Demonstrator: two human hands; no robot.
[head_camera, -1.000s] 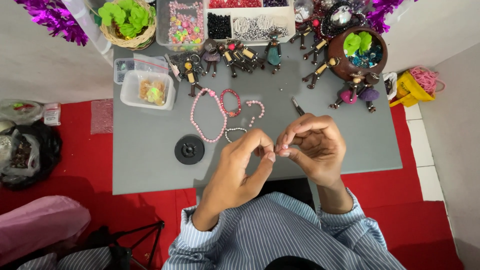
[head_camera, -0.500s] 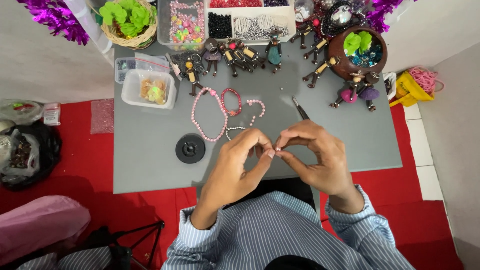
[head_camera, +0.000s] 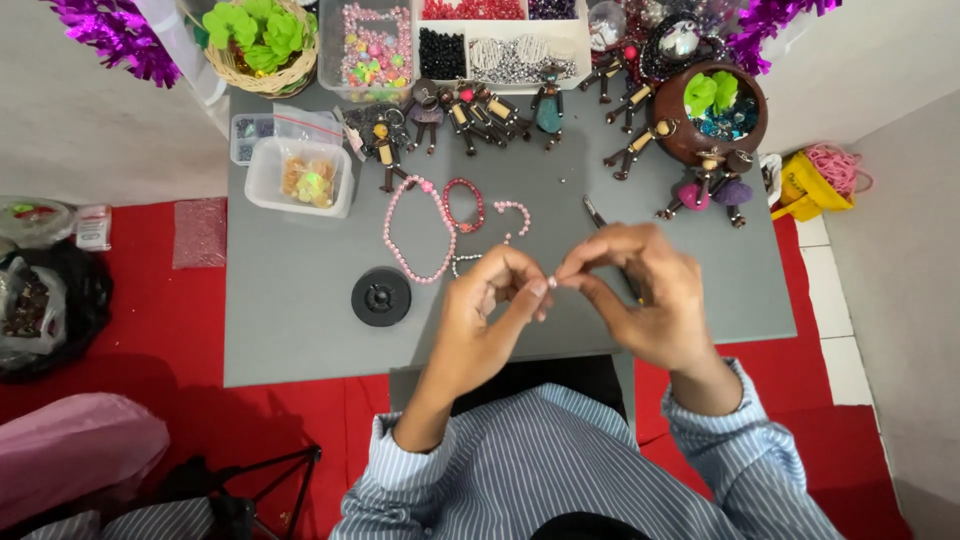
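The grey counter (head_camera: 300, 330) lies under both hands and carries everything. Far beyond the fingers, at its back edge, stands a clear bead organizer (head_camera: 455, 45) with many compartments, and to its left a woven basket (head_camera: 262, 75) with green pieces. Nearer, left of the fingers, is a clear plastic box (head_camera: 300, 178). A long pink bead strand (head_camera: 415, 235) lies just beyond the fingers, with a small red bracelet (head_camera: 464, 205) beside it. A black round spool (head_camera: 381, 297) sits on the counter, left of the left hand.

The left hand (head_camera: 480, 320) and the right hand (head_camera: 650, 300) meet above the counter's near edge. Their fingers (head_camera: 538, 290) are pinched together, tip to tip, on a tiny pale bead (head_camera: 551, 283), held between thumb and forefinger of both hands. Whether a thread passes through it, I cannot tell.
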